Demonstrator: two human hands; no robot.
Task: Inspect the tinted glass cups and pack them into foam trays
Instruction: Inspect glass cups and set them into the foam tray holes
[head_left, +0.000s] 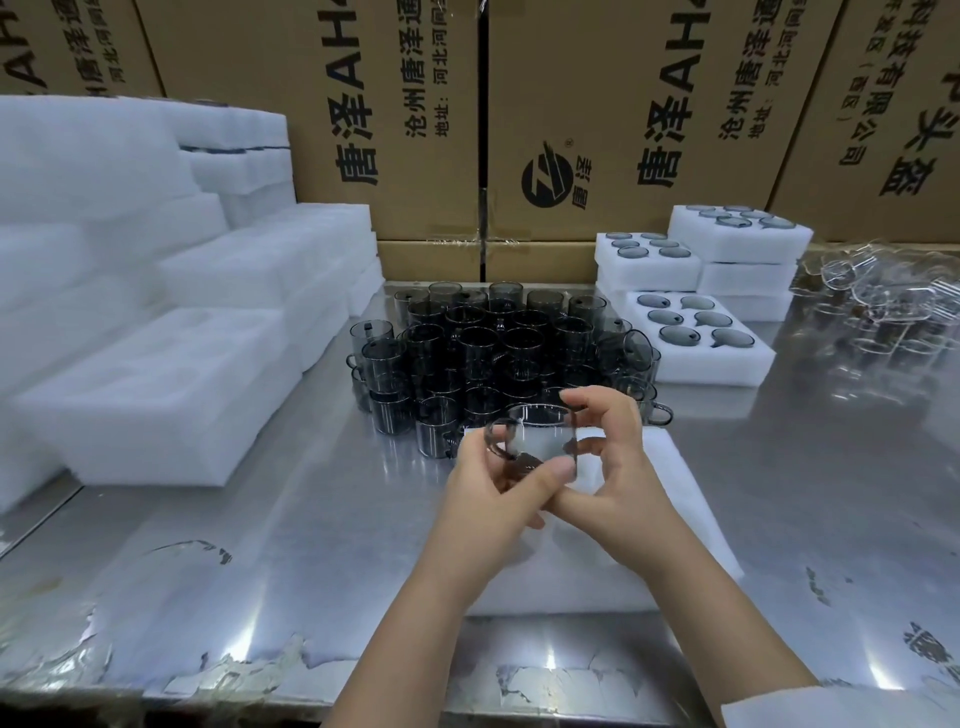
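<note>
cardboard boxes (597, 104) | "唐泽AH", "沧州唐泽", "地址:河北" | logo (550, 176) "唐泽"

- The smoky grey transparent glass cup (540, 436) looks pale against the white behind it.
- The cluster of tinted glass cups (483, 353) runs from dark grey to near black where the cups overlap.
- The empty blocky foam trays (156, 395) are plain white.
- The filled foam trays (696, 338) are white, dotted with blue-grey ovals.
- The tall cardboard boxes (415, 104) are tan-brown with black Chinese characters, letters and a round black logo.
- The shiny steel table top (285, 519) is silver-grey, with dull blotches along its front edge.
- The heap of clear glass pieces (878, 301) is colourless.
</note>
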